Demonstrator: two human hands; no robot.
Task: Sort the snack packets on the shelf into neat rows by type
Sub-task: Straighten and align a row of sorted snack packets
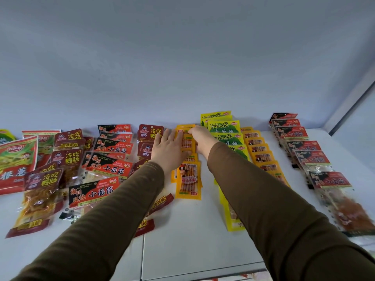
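The white shelf (198, 240) carries everything, and its packets already fall into bands running from the back wall toward the front edge, so each type can be read at a glance.

The largest group is the unsorted spread on the left: the black-and-red packets (109, 169) and the dark red packets (67, 159) lie overlapped at mixed angles, with a big red-and-green bag (16, 161) at the far edge. That side looks like the work left to do.

On the right the sorting seems largely done. A far-right row (316, 159) of black-and-red packets lies shingled, each one overlapping the next so its label shows. Beside it runs an orange row (261, 157), then a green-and-yellow row (225, 128), laid the same way.

In the middle, the yellow skewer packets (188, 179) form a shorter column, apart from the green-and-yellow row, and this is where both arms in brown sleeves reach.

The left hand (168, 147) lies flat, its fingers straight and spread across the column's left side, probably steadying it and squaring the edge. The right hand (200, 138) is at the column's far end, fingers curled down onto the top yellow packet, apparently pinching it to seat it in line; how firm the hold is I cannot tell.
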